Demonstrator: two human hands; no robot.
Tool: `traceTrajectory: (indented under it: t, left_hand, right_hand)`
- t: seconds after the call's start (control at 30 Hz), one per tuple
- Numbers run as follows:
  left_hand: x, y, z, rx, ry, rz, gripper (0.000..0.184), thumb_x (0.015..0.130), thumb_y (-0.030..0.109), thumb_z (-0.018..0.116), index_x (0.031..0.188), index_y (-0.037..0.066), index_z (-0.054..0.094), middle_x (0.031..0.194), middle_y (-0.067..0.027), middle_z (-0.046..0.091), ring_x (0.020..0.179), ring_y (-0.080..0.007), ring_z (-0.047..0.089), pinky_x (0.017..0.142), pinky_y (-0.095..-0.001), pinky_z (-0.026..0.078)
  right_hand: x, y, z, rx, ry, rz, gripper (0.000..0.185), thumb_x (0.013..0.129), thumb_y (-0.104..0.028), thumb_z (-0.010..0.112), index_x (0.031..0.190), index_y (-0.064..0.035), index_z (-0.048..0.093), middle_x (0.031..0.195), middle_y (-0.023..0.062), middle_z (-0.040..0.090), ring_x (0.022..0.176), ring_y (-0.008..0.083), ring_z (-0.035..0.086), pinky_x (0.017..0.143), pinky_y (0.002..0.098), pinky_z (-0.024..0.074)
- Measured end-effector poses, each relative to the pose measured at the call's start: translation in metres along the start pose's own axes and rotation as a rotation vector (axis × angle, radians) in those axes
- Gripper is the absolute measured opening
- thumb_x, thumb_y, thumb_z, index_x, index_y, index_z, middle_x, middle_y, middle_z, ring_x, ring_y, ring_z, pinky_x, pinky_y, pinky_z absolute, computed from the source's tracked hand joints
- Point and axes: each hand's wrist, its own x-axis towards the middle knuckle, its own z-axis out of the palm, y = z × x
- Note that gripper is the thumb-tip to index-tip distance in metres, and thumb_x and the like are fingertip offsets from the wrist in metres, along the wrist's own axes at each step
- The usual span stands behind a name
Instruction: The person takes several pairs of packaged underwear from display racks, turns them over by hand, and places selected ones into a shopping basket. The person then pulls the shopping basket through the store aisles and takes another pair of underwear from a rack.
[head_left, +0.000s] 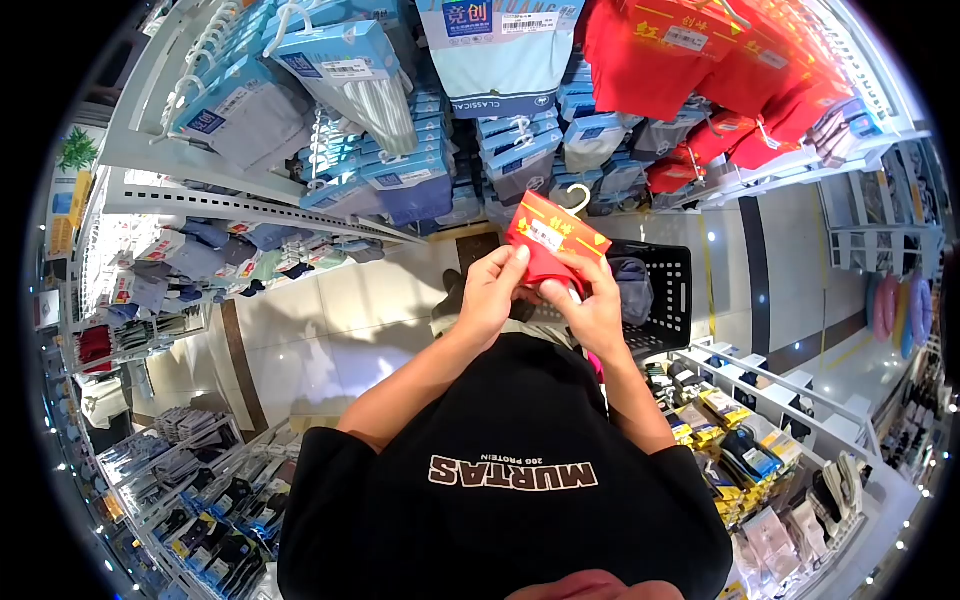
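A red package (560, 232) with yellow lettering, a white label and a white plastic hook at its top is held up in front of the chest. My left hand (491, 290) grips its left side, the thumb lying on the front. On the lower right, my right hand (590, 302) pinches the red cloth below the card, its fingers bent. The fingertips behind the package are partly hidden.
Racks of blue-carded packs (340, 60) and red packs (680, 60) hang ahead. A black basket (682, 290) holding dark cloth stands just beyond my right hand. Lower shelves with packaged socks (745, 455) flank the body. Tiled floor (320, 310) shows at left.
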Motion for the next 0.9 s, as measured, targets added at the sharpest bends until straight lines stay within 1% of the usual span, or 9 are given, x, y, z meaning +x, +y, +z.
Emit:
traceTrajectory:
  t: [0.1, 0.2, 0.3, 0.37, 0.4, 0.5, 0.73, 0.83, 0.9]
  left_hand:
    - [-0.002, -0.008, -0.004, 0.070, -0.065, -0.006, 0.030, 0.104, 0.029, 0.051, 0.108, 0.002, 0.060, 0.096, -0.0076, 0.069, 0.084, -0.0149, 0.067, 0.071, -0.0286, 0.054]
    - [-0.005, -0.009, -0.001, 0.095, -0.028, 0.032, 0.026, 0.102, 0.024, 0.052, 0.103, 0.001, 0.062, 0.085, -0.0057, 0.067, 0.074, -0.0114, 0.064, 0.068, -0.0276, 0.053]
    - [-0.006, -0.014, -0.010, -0.024, -0.025, 0.004, 0.017, 0.098, 0.014, 0.052, 0.102, 0.000, 0.062, 0.087, -0.0041, 0.067, 0.074, -0.0103, 0.062, 0.071, -0.0265, 0.052]
    - [-0.008, -0.016, -0.015, -0.063, -0.034, -0.001, 0.021, 0.094, 0.009, 0.048, 0.107, -0.001, 0.061, 0.095, -0.0037, 0.066, 0.081, -0.0089, 0.060, 0.076, -0.0248, 0.049]
    - [-0.011, -0.014, -0.016, -0.075, -0.054, -0.006, 0.023, 0.094, 0.010, 0.048, 0.109, -0.002, 0.061, 0.098, -0.0039, 0.066, 0.084, -0.0089, 0.060, 0.078, -0.0245, 0.048]
    - [-0.017, -0.008, -0.014, -0.102, -0.090, -0.021, 0.028, 0.094, 0.012, 0.047, 0.115, -0.003, 0.060, 0.104, -0.0049, 0.066, 0.090, -0.0091, 0.060, 0.081, -0.0246, 0.047]
    - [-0.016, -0.014, -0.007, -0.087, -0.031, -0.026, 0.027, 0.097, 0.014, 0.050, 0.115, -0.003, 0.060, 0.105, -0.0054, 0.067, 0.091, -0.0099, 0.061, 0.084, -0.0258, 0.048]
    - [-0.011, -0.019, -0.010, -0.057, -0.008, -0.016, 0.024, 0.100, 0.017, 0.053, 0.112, -0.001, 0.062, 0.102, -0.0041, 0.067, 0.088, -0.0082, 0.061, 0.083, -0.0245, 0.048]
    - [-0.010, -0.018, -0.004, -0.053, 0.018, 0.023, 0.020, 0.100, 0.018, 0.054, 0.107, 0.001, 0.063, 0.098, -0.0021, 0.067, 0.084, -0.0061, 0.060, 0.079, -0.0229, 0.046]
  right_hand:
    - [0.004, 0.015, -0.006, 0.066, 0.016, 0.054, 0.022, 0.090, -0.012, 0.068, 0.107, 0.0013, 0.068, 0.110, 0.0113, 0.060, 0.101, 0.0195, 0.059, 0.088, 0.0310, 0.0468]
    - [0.003, 0.029, -0.008, 0.260, 0.003, 0.217, 0.019, 0.094, -0.014, 0.065, 0.104, 0.0013, 0.068, 0.099, 0.0056, 0.065, 0.093, 0.0129, 0.060, 0.085, 0.0283, 0.0465]
    - [0.002, 0.037, -0.010, 0.459, -0.014, 0.390, 0.019, 0.097, -0.016, 0.061, 0.102, 0.0007, 0.069, 0.096, 0.0026, 0.067, 0.088, 0.0097, 0.062, 0.083, 0.0254, 0.0473]
    - [0.005, 0.034, -0.007, 0.655, 0.043, 0.473, 0.019, 0.098, -0.017, 0.060, 0.101, -0.0005, 0.068, 0.095, 0.0022, 0.068, 0.088, 0.0086, 0.062, 0.083, 0.0255, 0.0481]
    - [0.009, 0.036, -0.006, 0.625, 0.057, 0.400, 0.020, 0.099, -0.017, 0.056, 0.105, -0.0011, 0.067, 0.099, 0.0036, 0.069, 0.087, 0.0090, 0.064, 0.081, 0.0259, 0.0514]
    - [0.009, 0.028, -0.011, 0.788, 0.120, 0.546, 0.017, 0.098, -0.017, 0.059, 0.096, -0.0028, 0.068, 0.093, 0.0009, 0.068, 0.083, 0.0068, 0.062, 0.076, 0.0240, 0.0492]
    - [0.010, 0.036, -0.012, 0.758, 0.144, 0.486, 0.018, 0.098, -0.018, 0.059, 0.099, -0.0021, 0.068, 0.092, 0.0007, 0.068, 0.081, 0.0073, 0.061, 0.075, 0.0232, 0.0488]
    - [0.004, 0.038, -0.011, 0.540, 0.038, 0.371, 0.017, 0.096, -0.017, 0.063, 0.103, -0.0010, 0.067, 0.091, 0.0000, 0.067, 0.081, 0.0070, 0.060, 0.074, 0.0224, 0.0477]
    - [0.001, 0.029, -0.013, 0.337, -0.081, 0.283, 0.032, 0.087, -0.012, 0.075, 0.113, 0.0033, 0.065, 0.107, 0.0058, 0.064, 0.097, 0.0130, 0.060, 0.087, 0.0279, 0.0480]
